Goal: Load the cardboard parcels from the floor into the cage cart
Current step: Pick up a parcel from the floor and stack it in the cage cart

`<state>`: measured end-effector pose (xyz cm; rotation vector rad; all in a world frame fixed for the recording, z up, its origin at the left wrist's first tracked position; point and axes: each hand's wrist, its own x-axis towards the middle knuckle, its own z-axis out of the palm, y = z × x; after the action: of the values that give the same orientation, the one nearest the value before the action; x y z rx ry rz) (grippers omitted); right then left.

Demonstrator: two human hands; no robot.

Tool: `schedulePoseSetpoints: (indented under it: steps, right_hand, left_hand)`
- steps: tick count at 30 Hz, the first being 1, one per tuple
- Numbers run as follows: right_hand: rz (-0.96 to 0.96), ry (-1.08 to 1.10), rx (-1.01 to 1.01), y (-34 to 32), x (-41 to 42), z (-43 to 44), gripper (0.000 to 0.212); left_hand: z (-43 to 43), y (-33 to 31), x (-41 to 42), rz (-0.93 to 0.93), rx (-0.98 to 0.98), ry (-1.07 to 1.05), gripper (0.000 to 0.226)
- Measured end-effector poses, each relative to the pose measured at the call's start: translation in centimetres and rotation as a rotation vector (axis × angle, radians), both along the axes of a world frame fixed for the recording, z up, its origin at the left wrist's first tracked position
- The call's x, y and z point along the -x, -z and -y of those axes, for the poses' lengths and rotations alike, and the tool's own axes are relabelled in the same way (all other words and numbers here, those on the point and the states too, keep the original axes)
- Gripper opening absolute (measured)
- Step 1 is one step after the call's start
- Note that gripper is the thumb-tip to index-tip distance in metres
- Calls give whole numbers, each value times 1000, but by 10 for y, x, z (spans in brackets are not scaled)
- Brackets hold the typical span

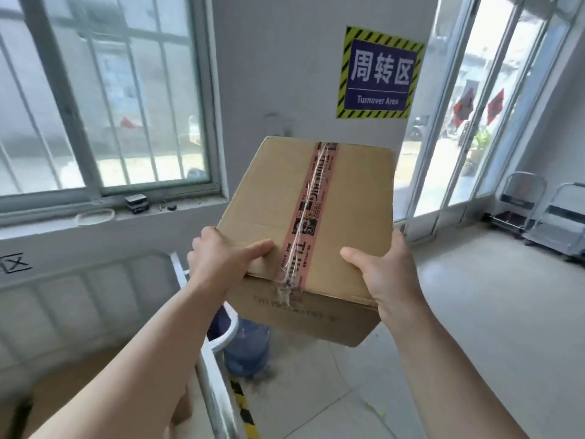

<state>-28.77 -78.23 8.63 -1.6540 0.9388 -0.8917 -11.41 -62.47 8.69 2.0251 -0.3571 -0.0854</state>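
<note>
A brown cardboard parcel [269,198] sealed with a strip of pink printed tape is held up in the air in the middle of the head view. My left hand [218,258] grips its near left corner, thumb lying on the top face. My right hand [389,274] grips its near right edge, thumb on top and fingers round the side. The cage cart [209,378] stands at the lower left, below and left of the parcel, its metal rail and barred wall in sight. A cardboard parcel [79,375] lies inside the cart under my left forearm.
A blue water bottle [247,350] stands on the tiled floor beside the cart, under the parcel. Yellow-black tape [243,410] marks the floor. Folded platform trolleys [544,217] lean at the far right by glass doors. A barred window and a "Turnover Area" sign [378,72] are ahead.
</note>
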Motion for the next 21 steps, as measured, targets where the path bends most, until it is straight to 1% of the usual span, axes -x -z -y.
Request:
schedulePoseSetpoints:
  steps: [2, 3, 8, 10, 12, 13, 14, 16, 17, 20, 21]
  right_hand:
    - [-8, -90, 24, -5, -36, -17, 108]
    - [-5, -139, 37, -6, -54, -26, 108]
    - [-1, -435, -4, 0, -126, -77, 93]
    - [3, -556, -28, 4, -147, -99, 89]
    - [7, -667, -59, 8, -166, -124, 79]
    - [12, -718, -64, 10, -174, -137, 79]
    - [4, -764, -61, 14, -181, -151, 85]
    - [-18, -828, -46, 25, -194, -176, 103]
    - [-31, -855, -41, 32, -199, -188, 106]
    - [-99, -923, -37, 53, -208, -222, 96]
    - [-124, -935, -34, 61, -213, -232, 101]
  left_hand:
    - [-33, 0, -18, -16, 29, -96, 103]
    - [-51, 0, -26, -19, 44, -152, 106]
    - [-140, -2, -45, -40, 21, -393, 105]
    - [-171, -3, -45, -32, -8, -499, 108]
    - [-200, 1, -43, -34, -25, -595, 111]
    - [-213, 5, -40, -39, -22, -640, 111]
    - [-226, 9, -36, -48, -16, -684, 112]
    - [-250, 20, -28, -68, -24, -765, 111]
    - [-261, 26, -23, -80, -41, -797, 106]
    - [-290, 44, -11, -128, -68, -896, 97]
    - [-300, 51, -8, -150, -73, -913, 97]
